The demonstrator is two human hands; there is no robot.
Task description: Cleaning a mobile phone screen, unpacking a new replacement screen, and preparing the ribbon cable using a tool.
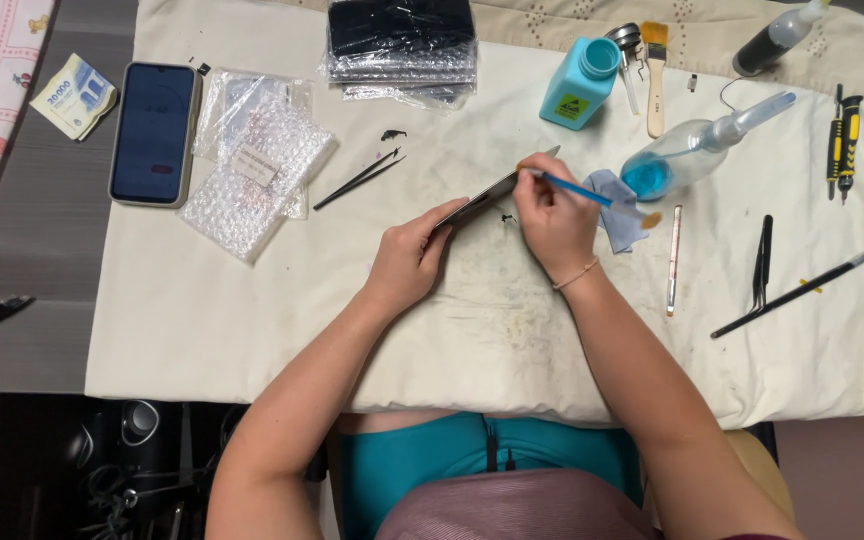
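- My left hand point(407, 262) grips the near end of a thin flat phone panel point(492, 190), fingers clamped on its edge, so the panel stands tilted on edge above the counter point(252, 330).
- My right hand point(555, 215) has its fingers pinched together on a blue-handled brush point(577, 190); the brush tip meets the panel's far end, and the handle points off to the right.
- The panel sits in the middle of the cloth-covered counter, held between both hands and lifted off the cloth.
- Just beyond my right hand lies a crumpled bluish wipe point(617, 205), and touching it a clear squeeze bottle point(697, 150) on its side with blue liquid inside.
- Farther back stand a teal bottle point(579, 82) and, beside it, a flat wooden paintbrush point(656, 75).
- To the left of the panel rest black tweezers point(357, 180), then bubble-wrap pouches point(252, 160), then a dark smartphone point(154, 132) lying face up at the cloth's edge.
- On my right lie a thin metal tool point(673, 260), another pair of black tweezers point(764, 262), a long black brush point(802, 288) and two yellow-and-black screwdrivers point(844, 135).
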